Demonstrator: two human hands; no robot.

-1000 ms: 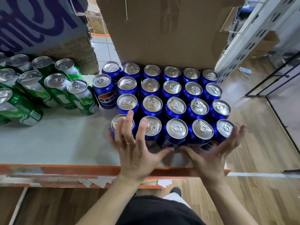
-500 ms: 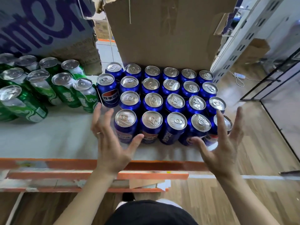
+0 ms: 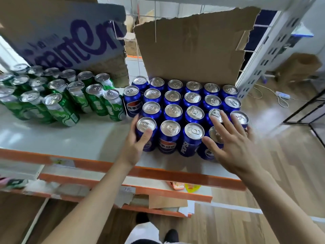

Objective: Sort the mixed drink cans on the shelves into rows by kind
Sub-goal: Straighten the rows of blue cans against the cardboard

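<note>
The blue cans (image 3: pixel 193 111) stand upright in a tight block on the right half of the shelf (image 3: pixel 70 136), several rows deep, their back row against a torn cardboard box (image 3: pixel 190 50). The left hand (image 3: pixel 135 147) is wrapped round the front-left blue can (image 3: pixel 146 132), thumb across its face and fingers behind its left side. The right hand (image 3: pixel 233 147) is released, its fingers straight and spread over the tops of the front-right cans, though blur hides just how firmly it rests on them. One blue can with its logo showing (image 3: pixel 132 103) stands at the block's left edge, touching the nearest of the green cans (image 3: pixel 61 103), which fill the shelf's left half in their own rows below a printed carton (image 3: pixel 70 37). The kinds look already separated, so the step in hand is probably squaring up the blue block's front row. The next move likely calls for even pressure from both sides, low on the cans so none tips, nudging the row straight and away from the shelf's orange edge (image 3: pixel 88 164).
</note>
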